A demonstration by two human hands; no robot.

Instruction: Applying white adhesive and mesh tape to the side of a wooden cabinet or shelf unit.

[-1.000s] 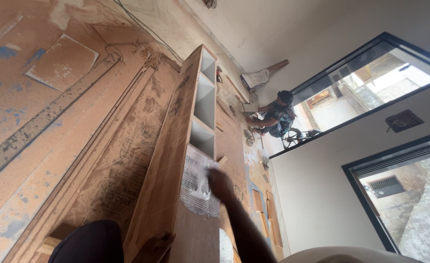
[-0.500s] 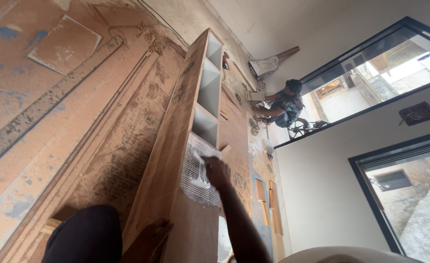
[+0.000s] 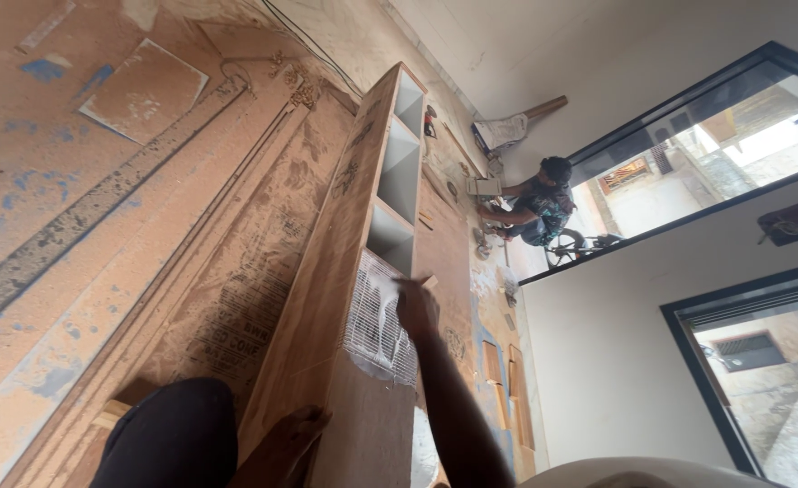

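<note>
A long plywood cabinet [image 3: 344, 235] with open white-lined compartments [image 3: 401, 172] lies on its side and stretches away from me. White glue [image 3: 376, 316] is smeared in ridged streaks over its near top face. My right hand [image 3: 417, 309] rests on the far right edge of the glue patch, fingers closed around a small wooden scrap [image 3: 429, 282] that touches the surface. My left hand is out of sight. A dark-trousered knee [image 3: 173, 434] and what looks like a bare foot [image 3: 283, 436] press against the cabinet's near side.
Plywood sheets [image 3: 146, 86] and long boards [image 3: 91, 226] cover the dusty floor to the left. Small wood offcuts [image 3: 498, 380] lie to the right of the cabinet. Another person [image 3: 536, 206] crouches by a large window [image 3: 688, 145] at the far end, with tools around.
My right hand has slid along the glue patch toward the open compartments, spreading the white streaks. The view has shifted slightly.
</note>
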